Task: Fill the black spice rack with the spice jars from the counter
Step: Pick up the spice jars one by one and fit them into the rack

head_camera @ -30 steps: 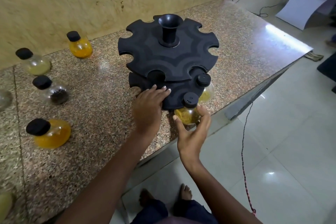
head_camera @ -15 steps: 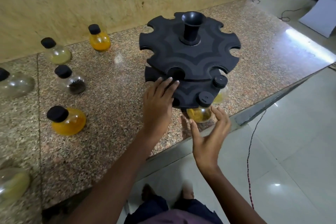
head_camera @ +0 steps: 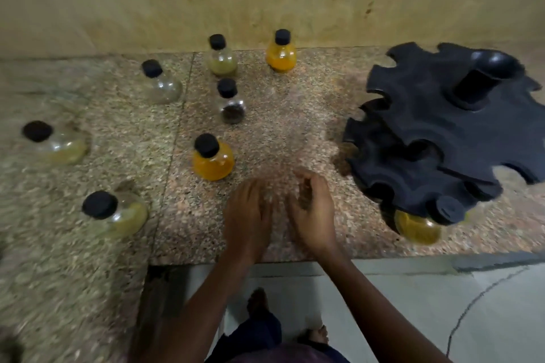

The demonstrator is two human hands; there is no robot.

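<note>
both hands (head_camera: 280,212) empty over the counter (head_camera: 295,127) — orange jar (head_camera: 213,162) just beside.

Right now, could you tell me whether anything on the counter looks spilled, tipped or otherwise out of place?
Nothing stands out. The seven loose spice jars, such as the orange one, stand upright and capped, with no spill on the counter. The black spice rack looks intact.

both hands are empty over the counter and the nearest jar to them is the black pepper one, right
Not quite. In the head view both hands, left and right, are empty over the counter, but the nearest jar is the orange jar; the dark-spice jar stands farther back.
</note>
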